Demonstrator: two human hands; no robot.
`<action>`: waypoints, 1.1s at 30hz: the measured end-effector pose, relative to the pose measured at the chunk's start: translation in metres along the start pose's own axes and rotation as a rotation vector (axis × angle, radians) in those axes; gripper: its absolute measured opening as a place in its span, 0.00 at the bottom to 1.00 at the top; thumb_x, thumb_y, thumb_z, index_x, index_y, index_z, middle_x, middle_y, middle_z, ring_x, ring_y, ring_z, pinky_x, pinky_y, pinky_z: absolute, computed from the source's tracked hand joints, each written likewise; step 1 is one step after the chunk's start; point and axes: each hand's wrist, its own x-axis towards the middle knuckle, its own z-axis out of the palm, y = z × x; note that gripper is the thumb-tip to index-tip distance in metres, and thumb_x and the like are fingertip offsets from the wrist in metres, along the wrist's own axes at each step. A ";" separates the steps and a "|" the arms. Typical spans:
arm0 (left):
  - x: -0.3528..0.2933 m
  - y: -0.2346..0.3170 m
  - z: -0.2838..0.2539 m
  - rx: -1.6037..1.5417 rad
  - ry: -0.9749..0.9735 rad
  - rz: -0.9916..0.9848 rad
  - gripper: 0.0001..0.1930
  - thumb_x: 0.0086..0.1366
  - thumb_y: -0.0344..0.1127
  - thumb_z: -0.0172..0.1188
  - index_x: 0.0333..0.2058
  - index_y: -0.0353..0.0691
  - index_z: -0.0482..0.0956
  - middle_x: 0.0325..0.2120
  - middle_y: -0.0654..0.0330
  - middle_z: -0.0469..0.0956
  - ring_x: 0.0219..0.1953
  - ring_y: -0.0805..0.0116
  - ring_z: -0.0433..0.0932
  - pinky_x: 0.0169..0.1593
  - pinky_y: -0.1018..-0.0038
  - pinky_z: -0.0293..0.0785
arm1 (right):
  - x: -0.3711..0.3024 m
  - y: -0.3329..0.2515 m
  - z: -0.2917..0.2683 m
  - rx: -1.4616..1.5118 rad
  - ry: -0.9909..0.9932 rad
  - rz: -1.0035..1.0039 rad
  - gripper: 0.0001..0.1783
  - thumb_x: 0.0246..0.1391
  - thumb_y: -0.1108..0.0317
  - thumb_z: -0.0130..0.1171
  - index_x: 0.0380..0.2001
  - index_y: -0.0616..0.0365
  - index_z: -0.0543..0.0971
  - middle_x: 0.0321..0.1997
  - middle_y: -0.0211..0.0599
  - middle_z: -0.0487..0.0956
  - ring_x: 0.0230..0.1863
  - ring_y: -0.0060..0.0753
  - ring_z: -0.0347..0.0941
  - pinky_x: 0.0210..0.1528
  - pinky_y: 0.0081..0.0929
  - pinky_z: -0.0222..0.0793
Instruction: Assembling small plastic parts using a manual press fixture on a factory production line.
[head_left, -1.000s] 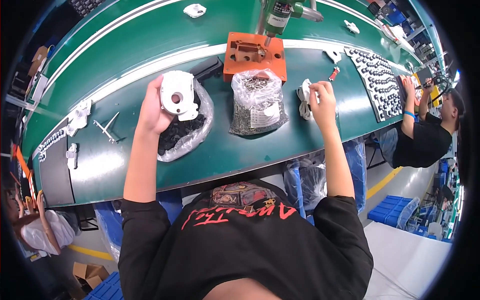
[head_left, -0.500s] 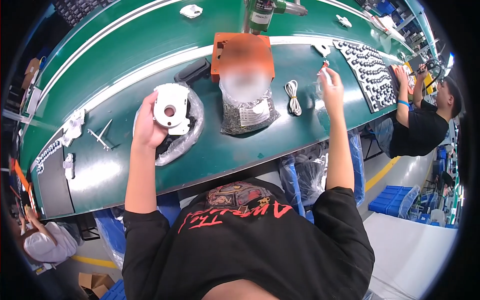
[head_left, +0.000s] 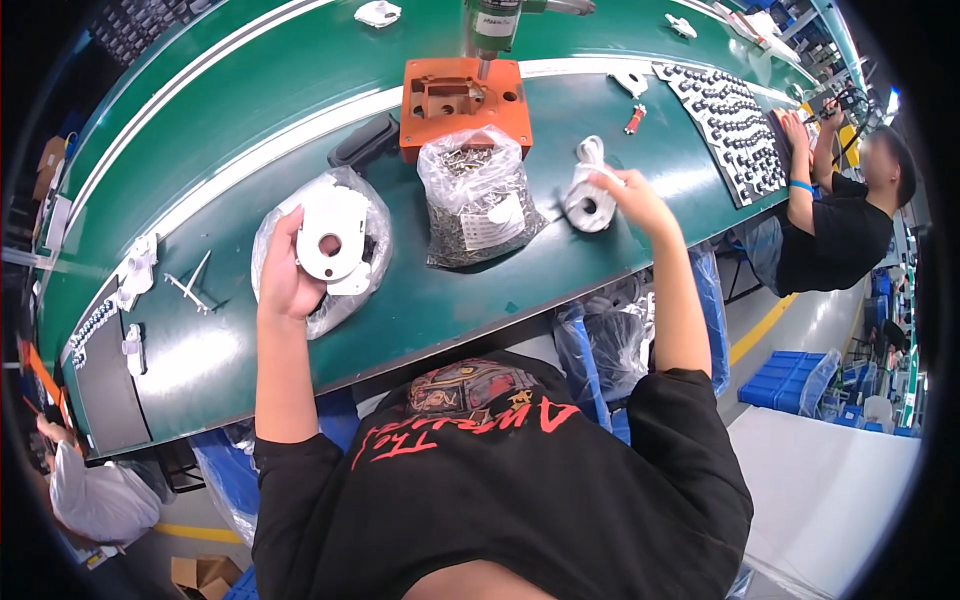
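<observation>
My left hand (head_left: 287, 268) grips a flat white plastic housing (head_left: 333, 232) with a round hole through its middle. Under it on the bench lies a clear plastic bag (head_left: 372, 205) with dark contents, partly covered by the housing. My right hand (head_left: 635, 200) is closed on a coiled white cable (head_left: 588, 203), its fingertips at the coil's right side. Beyond that hand rests a small red and white part (head_left: 635, 120). Between my hands stands an open clear bag of screws (head_left: 480, 205), up against an orange metal fixture block (head_left: 465, 105).
A green machine head (head_left: 492, 30) hangs over the fixture. Left of the fixture lies a black case-like object (head_left: 362, 142). A tray of black-topped parts (head_left: 725, 130) is at the right, near a co-worker (head_left: 840, 225). White frames (head_left: 190, 283) lie at the left.
My right hand has come nearer, away from the red and white part, and has taken hold of the cable. My left hand still holds the housing. The blur over the fixture is gone.
</observation>
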 end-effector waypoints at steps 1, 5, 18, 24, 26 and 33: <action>-0.001 0.000 -0.002 0.001 -0.003 -0.002 0.19 0.65 0.42 0.45 0.47 0.33 0.69 0.41 0.55 0.76 0.41 0.64 0.77 0.44 0.68 0.76 | 0.011 0.011 -0.015 -0.062 0.058 -0.046 0.22 0.50 0.54 0.57 0.41 0.61 0.79 0.37 0.35 0.79 0.39 0.24 0.72 0.45 0.21 0.64; -0.002 -0.003 -0.007 -0.048 -0.049 -0.004 0.20 0.65 0.43 0.43 0.48 0.34 0.68 0.43 0.54 0.74 0.44 0.63 0.75 0.47 0.66 0.74 | 0.040 0.035 -0.065 -0.357 0.396 -0.351 0.20 0.51 0.61 0.55 0.41 0.67 0.77 0.45 0.34 0.76 0.42 0.20 0.70 0.46 0.17 0.63; -0.014 -0.061 0.084 0.090 -0.266 0.082 0.13 0.69 0.41 0.42 0.39 0.37 0.68 0.34 0.62 0.72 0.37 0.76 0.73 0.41 0.77 0.71 | -0.080 -0.112 0.090 0.776 -0.307 -0.302 0.06 0.50 0.72 0.55 0.32 0.61 0.74 0.33 0.34 0.76 0.23 0.19 0.70 0.16 0.15 0.63; -0.020 -0.066 0.090 0.185 -0.257 0.208 0.12 0.69 0.42 0.43 0.36 0.39 0.67 0.27 0.69 0.69 0.28 0.86 0.67 0.30 0.87 0.65 | -0.069 -0.113 0.112 0.414 -0.163 -0.559 0.09 0.53 0.74 0.51 0.38 0.66 0.74 0.39 0.30 0.69 0.41 0.21 0.67 0.41 0.18 0.64; -0.020 -0.066 0.085 0.192 -0.237 0.209 0.12 0.69 0.42 0.43 0.35 0.39 0.67 0.25 0.70 0.69 0.26 0.86 0.67 0.29 0.87 0.64 | -0.069 -0.104 0.115 0.593 -0.231 -0.472 0.11 0.53 0.73 0.50 0.39 0.67 0.74 0.46 0.31 0.67 0.49 0.22 0.63 0.50 0.20 0.59; -0.022 -0.067 0.078 0.167 -0.339 0.075 0.12 0.69 0.39 0.40 0.36 0.38 0.69 0.30 0.65 0.72 0.32 0.80 0.72 0.36 0.81 0.70 | -0.070 -0.113 0.128 0.561 -0.266 -0.563 0.09 0.53 0.70 0.54 0.37 0.64 0.76 0.50 0.32 0.65 0.49 0.22 0.62 0.48 0.19 0.58</action>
